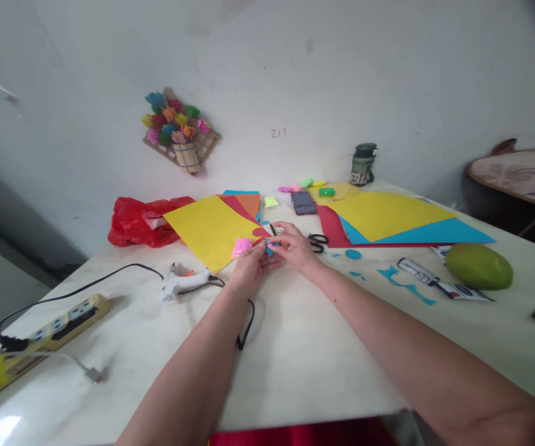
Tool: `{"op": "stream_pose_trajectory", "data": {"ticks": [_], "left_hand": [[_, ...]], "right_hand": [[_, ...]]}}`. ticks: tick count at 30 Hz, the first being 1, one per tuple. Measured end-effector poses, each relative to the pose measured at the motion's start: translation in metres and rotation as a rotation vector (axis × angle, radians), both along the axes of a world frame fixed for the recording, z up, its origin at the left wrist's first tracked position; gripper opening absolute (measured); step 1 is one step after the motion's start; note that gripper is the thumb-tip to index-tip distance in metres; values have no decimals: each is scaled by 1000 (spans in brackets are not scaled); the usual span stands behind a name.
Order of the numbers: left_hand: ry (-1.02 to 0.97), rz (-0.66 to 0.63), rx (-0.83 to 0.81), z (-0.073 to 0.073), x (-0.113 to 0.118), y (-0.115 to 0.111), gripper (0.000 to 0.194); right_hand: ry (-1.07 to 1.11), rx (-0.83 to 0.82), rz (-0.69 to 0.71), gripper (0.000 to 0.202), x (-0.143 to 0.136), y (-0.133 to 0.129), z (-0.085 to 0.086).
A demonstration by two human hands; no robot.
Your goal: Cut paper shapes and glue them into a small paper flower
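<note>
Over the middle of the table, my left hand point(250, 267) is closed on a small blue paper piece point(269, 250). The fingers of my right hand point(295, 246) pinch at the same piece from the other side, with a bit of pink and orange at the fingertips too small to name. Just behind my hands lie red rounded paper shapes point(261, 233). A pink packet point(242, 246) sits beside my left hand on a yellow sheet point(214, 226). To the right of my right hand are black-handled scissors point(317, 243), partly hidden by it.
A white glue gun point(181, 285) and its cord lie on the left, near a power strip point(62, 328). Blue scraps point(406, 285), glue tubes point(418, 271) and a green fruit point(479, 266) are on the right. Coloured sheets point(392, 217), a phone point(304, 202) and a red bag point(141, 220) stand farther back.
</note>
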State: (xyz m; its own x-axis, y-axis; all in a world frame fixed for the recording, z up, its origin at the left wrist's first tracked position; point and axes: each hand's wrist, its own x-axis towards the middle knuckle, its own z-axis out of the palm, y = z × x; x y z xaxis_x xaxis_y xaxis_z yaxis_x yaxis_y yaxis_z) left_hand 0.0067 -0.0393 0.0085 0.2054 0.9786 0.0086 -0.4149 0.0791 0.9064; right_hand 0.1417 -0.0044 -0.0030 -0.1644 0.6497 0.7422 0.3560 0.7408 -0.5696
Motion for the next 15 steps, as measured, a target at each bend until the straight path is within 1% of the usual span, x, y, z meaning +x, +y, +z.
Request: {"op": "stream_pose_trajectory", "data": {"ticks": [7,15], "left_hand": [[18,-4,-15,0,0,0,18],[28,-18,-7,-1,-1,0,20]], "right_hand": [[-50,60,-59,8,2,-1,4],[-53,65,-42,5,4,0,5]]}}
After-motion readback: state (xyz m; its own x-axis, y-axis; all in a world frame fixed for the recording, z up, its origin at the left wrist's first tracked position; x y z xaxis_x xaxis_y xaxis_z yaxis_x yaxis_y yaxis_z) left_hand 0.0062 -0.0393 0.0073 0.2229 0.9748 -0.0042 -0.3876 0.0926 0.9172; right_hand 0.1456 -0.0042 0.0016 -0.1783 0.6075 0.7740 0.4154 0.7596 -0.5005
